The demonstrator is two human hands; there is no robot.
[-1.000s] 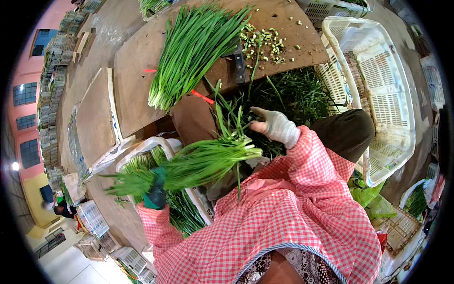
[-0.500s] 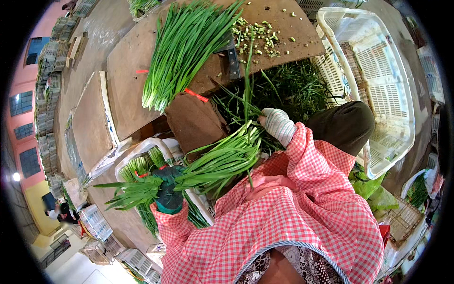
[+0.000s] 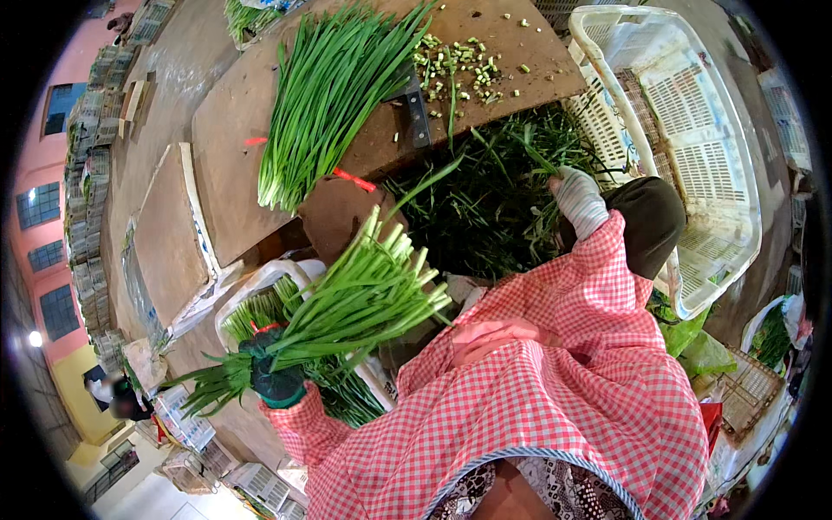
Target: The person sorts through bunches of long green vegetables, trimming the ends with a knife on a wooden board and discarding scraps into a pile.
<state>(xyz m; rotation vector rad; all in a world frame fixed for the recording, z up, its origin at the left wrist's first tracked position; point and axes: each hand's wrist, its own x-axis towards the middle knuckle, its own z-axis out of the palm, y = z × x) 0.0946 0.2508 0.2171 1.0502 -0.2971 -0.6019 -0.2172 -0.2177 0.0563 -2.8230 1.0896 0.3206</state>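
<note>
My left hand [image 3: 276,368], in a dark green glove, is closed round a bunch of garlic chives [image 3: 355,295]. Their pale cut ends fan up and to the right; the leaf tips stick out left of the glove. My right hand [image 3: 579,199], wrapped in pale striped cloth with bare fingertips, is over a dark heap of leaf trimmings [image 3: 485,217]. A loose chive leaf [image 3: 539,158] is pinched in its fingers. On the brown board [image 3: 234,130] lies a larger bunch of chives [image 3: 334,95], beside a knife [image 3: 418,120] with a dark handle.
Chopped stem ends [image 3: 477,74] are scattered at the board's far right. A tall white plastic basket [image 3: 715,113] stands on the right. Under my left arm, a white container [image 3: 232,303] holds more chives. Stacked crates [image 3: 87,217] line the left wall, and another person [image 3: 126,400] is far off.
My right hand has moved right, away from the held bunch to above the trimmings. My left hand has shifted slightly left and down, and the bunch's cut ends now point upward and right.
</note>
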